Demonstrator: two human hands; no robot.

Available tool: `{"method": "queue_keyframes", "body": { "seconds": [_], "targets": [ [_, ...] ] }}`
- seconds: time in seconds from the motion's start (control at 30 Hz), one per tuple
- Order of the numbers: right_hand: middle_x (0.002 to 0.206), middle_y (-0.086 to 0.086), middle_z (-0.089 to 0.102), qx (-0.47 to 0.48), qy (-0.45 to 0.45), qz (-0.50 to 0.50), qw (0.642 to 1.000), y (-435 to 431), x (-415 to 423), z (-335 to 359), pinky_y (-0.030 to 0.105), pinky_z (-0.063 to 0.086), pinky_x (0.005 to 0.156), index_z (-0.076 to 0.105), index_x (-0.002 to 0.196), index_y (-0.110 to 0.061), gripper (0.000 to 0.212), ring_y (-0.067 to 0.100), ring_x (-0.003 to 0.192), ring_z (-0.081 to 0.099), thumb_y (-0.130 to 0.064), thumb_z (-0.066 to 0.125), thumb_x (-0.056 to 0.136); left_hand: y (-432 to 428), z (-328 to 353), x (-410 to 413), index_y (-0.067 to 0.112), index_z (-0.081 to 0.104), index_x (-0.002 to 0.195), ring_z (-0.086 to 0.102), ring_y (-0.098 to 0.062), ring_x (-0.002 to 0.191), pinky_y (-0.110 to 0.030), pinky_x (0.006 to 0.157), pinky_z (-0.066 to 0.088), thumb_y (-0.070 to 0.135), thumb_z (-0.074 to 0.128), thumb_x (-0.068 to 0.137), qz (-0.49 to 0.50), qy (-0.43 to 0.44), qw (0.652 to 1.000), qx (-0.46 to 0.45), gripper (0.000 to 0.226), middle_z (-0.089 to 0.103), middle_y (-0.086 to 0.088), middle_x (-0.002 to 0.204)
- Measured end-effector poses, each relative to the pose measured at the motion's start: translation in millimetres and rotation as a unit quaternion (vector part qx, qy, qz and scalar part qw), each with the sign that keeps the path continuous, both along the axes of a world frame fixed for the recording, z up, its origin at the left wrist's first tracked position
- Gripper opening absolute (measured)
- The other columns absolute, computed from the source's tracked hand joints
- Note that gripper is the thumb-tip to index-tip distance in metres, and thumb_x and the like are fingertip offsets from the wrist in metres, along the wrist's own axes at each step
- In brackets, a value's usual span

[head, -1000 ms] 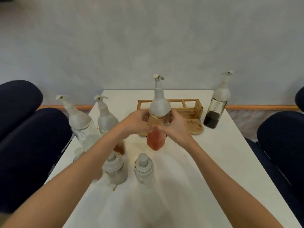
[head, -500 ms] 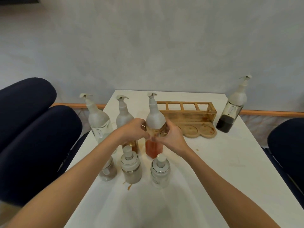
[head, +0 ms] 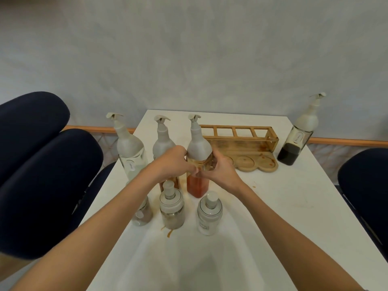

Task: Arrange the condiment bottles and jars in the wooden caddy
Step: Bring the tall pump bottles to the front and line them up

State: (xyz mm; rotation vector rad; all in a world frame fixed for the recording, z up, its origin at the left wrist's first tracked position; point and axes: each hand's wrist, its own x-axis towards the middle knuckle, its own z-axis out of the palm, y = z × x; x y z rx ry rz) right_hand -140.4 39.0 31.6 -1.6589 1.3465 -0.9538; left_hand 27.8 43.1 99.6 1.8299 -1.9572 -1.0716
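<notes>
A tall bottle with orange-red sauce (head: 197,185) and a white spout top stands on the white table (head: 273,206). My left hand (head: 174,162) and my right hand (head: 220,171) both grip its glass shoulder. The wooden caddy (head: 241,148) stands empty behind and to the right. Left of the held bottle are a brown-sauce bottle (head: 162,139) and a clear-liquid bottle (head: 131,152). A dark soy bottle (head: 298,139) stands at the far right. Three small jars sit in front: a left jar (head: 143,213), partly hidden by my left arm, a middle jar (head: 172,208) and a white-filled jar (head: 209,213).
Dark blue chairs flank the table, one on the left (head: 42,175) and one on the right (head: 365,181). A grey wall rises behind the table's far edge. Brown sauce stains mark the table near the middle jar and the held bottle.
The orange-red bottle, held in both hands, has come down and left from in front of the caddy to stand beside the brown-sauce bottle. The view has shifted left.
</notes>
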Motion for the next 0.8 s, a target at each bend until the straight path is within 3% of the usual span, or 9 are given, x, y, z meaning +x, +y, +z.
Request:
{"method": "queue_keyframes", "body": {
  "seconds": [0.07,0.13,0.2,0.33,0.5,0.57,0.67,0.8],
  "targets": [
    [0.119,-0.007,0.06,0.016,0.011,0.019,1.0,1,-3,1,0.023,0.048,0.08,0.041,0.139,-0.024,0.091,0.011,0.103,0.057,-0.032,0.09,0.062,8,8,1,0.002,0.061,0.113,0.055,-0.021,0.073,-0.034,0.068,0.046,0.027,0.076,0.081,-0.009,-0.025,1.0,-0.017,0.043,0.063,-0.01,0.086],
    [0.132,-0.006,0.056,0.036,0.027,0.031,0.999,2,-10,3,0.034,0.049,0.096,0.037,0.142,-0.028,0.097,0.015,0.12,0.054,-0.038,0.09,0.06,19,18,1,0.004,0.06,0.119,0.065,-0.024,0.086,-0.038,0.08,0.055,0.029,0.073,0.085,-0.027,-0.047,0.998,-0.032,0.044,0.069,-0.011,0.101],
    [0.139,-0.005,0.05,0.04,0.051,0.013,0.998,9,-20,9,0.036,0.046,0.101,0.039,0.142,-0.027,0.088,0.015,0.125,0.05,-0.032,0.087,0.068,31,26,3,0.011,0.061,0.12,0.067,-0.022,0.092,-0.042,0.086,0.056,0.029,0.072,0.085,-0.036,-0.053,0.997,-0.05,0.04,0.069,-0.008,0.103],
    [0.123,-0.006,0.057,0.003,0.05,-0.1,0.994,31,-50,28,0.02,0.048,0.076,0.055,0.131,-0.021,0.048,0.013,0.107,0.058,-0.021,0.071,0.087,50,43,-5,0.016,0.066,0.108,0.066,-0.017,0.087,-0.042,0.083,0.056,0.03,0.068,0.086,-0.035,-0.039,0.988,-0.144,0.026,0.07,0.001,0.092],
    [0.106,-0.005,0.069,-0.077,0.004,-0.209,0.975,56,-103,51,0.013,0.05,0.071,0.067,0.109,-0.019,0.021,0.007,0.091,0.065,-0.012,0.066,0.089,72,67,-53,0.022,0.07,0.099,0.065,-0.004,0.081,-0.037,0.081,0.056,0.024,0.067,0.086,-0.077,0.087,0.969,-0.216,0.014,0.07,0.013,0.074],
    [0.102,-0.007,0.07,-0.096,-0.013,-0.244,0.965,60,-124,57,0.018,0.053,0.076,0.068,0.104,-0.021,0.02,0.008,0.09,0.066,-0.009,0.065,0.088,80,64,-81,0.022,0.07,0.098,0.066,-0.005,0.079,-0.032,0.078,0.056,0.024,0.069,0.086,-0.095,0.138,0.963,-0.211,0.013,0.072,0.01,0.076],
    [0.1,-0.004,0.069,-0.093,-0.039,-0.31,0.946,57,-162,58,0.029,0.054,0.082,0.066,0.107,-0.02,0.022,0.013,0.097,0.065,-0.008,0.063,0.089,82,49,-135,0.021,0.068,0.112,0.066,-0.004,0.084,-0.019,0.074,0.052,0.025,0.068,0.087,-0.121,0.173,0.961,-0.178,0.025,0.072,0.009,0.089],
    [0.098,0.003,0.065,-0.017,-0.081,-0.357,0.93,38,-213,47,0.038,0.054,0.084,0.06,0.117,-0.012,0.028,0.023,0.102,0.064,-0.008,0.062,0.09,53,14,-201,0.015,0.053,0.133,0.063,-0.014,0.103,-0.031,0.09,0.053,0.022,0.068,0.089,-0.104,0.195,0.97,-0.104,0.047,0.065,0.0,0.12]
  ]
}}
